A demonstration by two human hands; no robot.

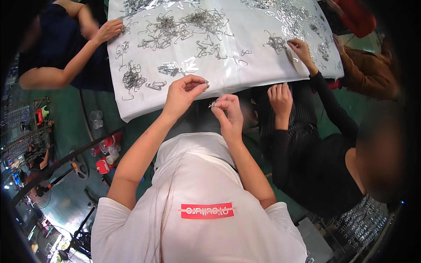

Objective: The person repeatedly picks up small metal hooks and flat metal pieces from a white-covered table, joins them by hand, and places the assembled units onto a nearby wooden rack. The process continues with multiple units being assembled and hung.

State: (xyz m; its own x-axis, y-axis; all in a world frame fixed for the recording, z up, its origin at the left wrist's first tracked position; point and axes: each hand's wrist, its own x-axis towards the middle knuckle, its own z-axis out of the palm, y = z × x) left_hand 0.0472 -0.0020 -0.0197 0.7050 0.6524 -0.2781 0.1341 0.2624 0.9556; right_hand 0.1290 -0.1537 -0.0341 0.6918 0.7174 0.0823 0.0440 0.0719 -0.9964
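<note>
My left hand (186, 93) is over the near edge of the white-covered table (184, 87), thumb and fingers drawn together in a pinch. Whatever may be between those fingertips is too small to make out. Just to its right and a little closer to me, my right hand (230, 115) pinches some small shiny metal pieces (212, 104) off the table's edge. Beyond my left hand lies a little heap of bright, narrow metal pieces (189, 65). Left of that sits a pile of bent wire hooks (133, 79).
More wire hooks (204, 19) spread across the far table. At right, a person in black (315, 166) reaches a hand (301, 51) to a hook pile (276, 42). Another person's hand (109, 30) touches the left edge. Red containers (105, 165) stand on the green floor at left.
</note>
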